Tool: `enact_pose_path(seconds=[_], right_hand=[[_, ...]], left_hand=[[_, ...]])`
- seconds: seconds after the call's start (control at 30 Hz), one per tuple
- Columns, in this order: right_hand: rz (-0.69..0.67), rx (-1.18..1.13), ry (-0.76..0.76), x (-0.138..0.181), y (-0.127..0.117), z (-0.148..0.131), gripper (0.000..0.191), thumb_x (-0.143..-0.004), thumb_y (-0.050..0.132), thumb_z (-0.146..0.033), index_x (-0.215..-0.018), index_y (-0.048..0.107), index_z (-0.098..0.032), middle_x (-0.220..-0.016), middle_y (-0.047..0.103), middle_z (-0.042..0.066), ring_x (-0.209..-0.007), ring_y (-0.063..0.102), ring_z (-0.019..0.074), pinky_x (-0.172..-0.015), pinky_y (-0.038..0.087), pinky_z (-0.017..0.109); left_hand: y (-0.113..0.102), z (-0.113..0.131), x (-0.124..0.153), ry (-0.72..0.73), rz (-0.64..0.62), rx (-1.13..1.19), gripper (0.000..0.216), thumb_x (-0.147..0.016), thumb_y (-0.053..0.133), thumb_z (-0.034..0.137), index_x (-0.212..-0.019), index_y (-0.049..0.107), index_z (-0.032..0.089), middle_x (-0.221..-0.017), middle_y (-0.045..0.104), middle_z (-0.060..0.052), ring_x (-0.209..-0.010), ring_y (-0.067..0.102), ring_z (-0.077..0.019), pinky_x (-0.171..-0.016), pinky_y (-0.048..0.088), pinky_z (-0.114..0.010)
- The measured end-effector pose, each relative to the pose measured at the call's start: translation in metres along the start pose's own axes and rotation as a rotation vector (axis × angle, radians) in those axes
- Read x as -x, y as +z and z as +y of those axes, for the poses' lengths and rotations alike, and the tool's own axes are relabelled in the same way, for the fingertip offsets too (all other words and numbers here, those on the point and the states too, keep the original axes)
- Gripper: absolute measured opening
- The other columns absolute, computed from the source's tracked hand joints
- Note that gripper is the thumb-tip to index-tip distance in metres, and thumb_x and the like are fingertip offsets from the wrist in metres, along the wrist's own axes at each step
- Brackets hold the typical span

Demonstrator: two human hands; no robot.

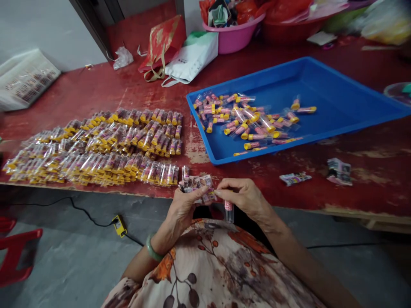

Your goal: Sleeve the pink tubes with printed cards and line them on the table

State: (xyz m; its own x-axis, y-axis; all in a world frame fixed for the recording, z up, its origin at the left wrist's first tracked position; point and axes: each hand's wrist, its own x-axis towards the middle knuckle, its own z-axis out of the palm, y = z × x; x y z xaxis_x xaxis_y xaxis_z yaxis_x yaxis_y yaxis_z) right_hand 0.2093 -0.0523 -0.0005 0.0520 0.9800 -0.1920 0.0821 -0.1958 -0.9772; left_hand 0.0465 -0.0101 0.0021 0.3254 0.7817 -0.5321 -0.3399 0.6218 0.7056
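My left hand (181, 209) is closed on a small stack of printed wrappers (201, 184), thumb on top, at the table's front edge. Opposite it, my right hand (245, 199) pinches at the wrappers' right edge with thumb and forefinger. A clear tube with pink contents (228, 209) hangs upright beneath the right hand's fingers, its upper end hidden by them. Left of my hands lie several rows of wrapped tubes (112, 158) with yellow ends. Beyond my hands, a blue tray (321, 98) holds many loose yellow-capped tubes (247, 117).
On the red table (154, 94) lie two crumpled printed packets, a silvery one (295, 178) and a darker one (339, 172). A pink basin (234, 36) and a white bag (192, 57) stand at the back. Below are a yellow power socket (120, 226) and a red stool (16, 252).
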Motion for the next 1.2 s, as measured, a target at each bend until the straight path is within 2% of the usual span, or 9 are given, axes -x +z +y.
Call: enact_pose_path(seconds=[0.17,0.27,0.33,0.5,0.67,0.8,0.97,1.1,1.2], right_hand=[[-0.007,-0.133,-0.032,0.017,-0.016,0.011,0.022,-0.085,0.061,-0.038,-0.095,0.064,-0.019,-0.074,0.059,0.000,-0.055,0.051,0.0096,-0.049,0.041,0.022],[-0.047,-0.159,-0.138,0.032,-0.015,0.013,0.016,-0.086,0.062,-0.033,-0.096,0.061,-0.020,-0.092,0.058,0.003,-0.061,0.057,0.0105,-0.057,0.048,0.024],[-0.008,-0.140,-0.232,0.039,-0.010,0.012,0.012,-0.086,0.062,-0.029,-0.095,0.060,-0.021,-0.098,0.055,0.004,-0.069,0.060,0.0121,-0.060,0.050,0.025],[0.143,0.045,-0.450,0.045,0.001,0.016,0.012,-0.085,0.061,-0.019,-0.097,0.060,-0.021,-0.098,0.056,0.006,-0.090,0.059,0.0174,-0.076,0.051,0.028],[0.309,0.176,-0.597,0.045,0.007,0.026,0.019,-0.082,0.064,-0.012,-0.099,0.060,-0.018,-0.097,0.059,0.007,-0.092,0.060,0.0189,-0.082,0.051,0.034],[0.463,0.272,-0.725,0.047,0.015,0.026,0.026,-0.079,0.066,-0.007,-0.101,0.059,-0.016,-0.097,0.061,0.008,-0.091,0.061,0.0195,-0.080,0.053,0.035],[0.591,0.464,-0.907,0.047,0.028,0.024,0.037,-0.074,0.071,-0.006,-0.107,0.057,-0.015,-0.094,0.065,0.008,-0.085,0.065,0.0191,-0.074,0.057,0.032],[0.644,0.442,-0.952,0.044,0.038,0.025,0.040,-0.073,0.074,-0.007,-0.108,0.057,-0.016,-0.092,0.066,0.008,-0.080,0.067,0.0185,-0.068,0.059,0.030],[0.660,0.472,-0.985,0.040,0.043,0.029,0.043,-0.072,0.075,-0.009,-0.111,0.056,-0.017,-0.093,0.067,0.008,-0.080,0.067,0.0190,-0.067,0.060,0.030]], left_hand=[[-0.002,0.001,-0.005,0.130,0.116,0.110,0.044,-0.047,0.089,0.016,-0.086,0.070,0.011,-0.081,0.074,-0.006,-0.070,0.068,-0.0173,-0.074,0.056,-0.032],[-0.001,-0.002,-0.006,0.177,0.136,0.133,0.036,-0.051,0.088,0.018,-0.083,0.071,0.011,-0.081,0.074,-0.006,-0.070,0.067,-0.0155,-0.078,0.053,-0.031],[0.001,-0.004,-0.006,0.216,0.129,0.141,0.035,-0.054,0.087,0.020,-0.084,0.071,0.011,-0.083,0.074,-0.006,-0.072,0.067,-0.0159,-0.080,0.052,-0.032],[0.006,-0.007,-0.005,0.216,0.145,0.180,0.038,-0.053,0.088,0.023,-0.085,0.071,0.011,-0.082,0.073,-0.005,-0.075,0.067,-0.0163,-0.081,0.052,-0.032],[0.013,-0.007,-0.002,0.079,0.152,0.220,0.040,-0.048,0.090,0.025,-0.079,0.070,0.012,-0.075,0.071,-0.003,-0.063,0.064,-0.0126,-0.063,0.053,-0.025],[0.012,-0.010,0.000,0.018,0.163,0.270,0.036,-0.046,0.091,0.023,-0.071,0.068,0.012,-0.070,0.070,-0.001,-0.058,0.062,-0.0102,-0.059,0.052,-0.022],[0.011,-0.014,0.004,0.079,0.110,0.249,0.031,-0.056,0.088,0.024,-0.077,0.069,0.013,-0.078,0.071,-0.002,-0.068,0.064,-0.0115,-0.067,0.054,-0.024],[0.015,-0.013,0.007,0.089,0.152,0.222,0.035,-0.052,0.089,0.027,-0.075,0.068,0.011,-0.071,0.068,-0.002,-0.061,0.061,-0.0103,-0.060,0.052,-0.023],[0.015,-0.013,0.008,0.111,0.156,0.216,0.038,-0.050,0.090,0.029,-0.076,0.068,0.011,-0.074,0.070,-0.004,-0.063,0.062,-0.0120,-0.063,0.053,-0.025]])
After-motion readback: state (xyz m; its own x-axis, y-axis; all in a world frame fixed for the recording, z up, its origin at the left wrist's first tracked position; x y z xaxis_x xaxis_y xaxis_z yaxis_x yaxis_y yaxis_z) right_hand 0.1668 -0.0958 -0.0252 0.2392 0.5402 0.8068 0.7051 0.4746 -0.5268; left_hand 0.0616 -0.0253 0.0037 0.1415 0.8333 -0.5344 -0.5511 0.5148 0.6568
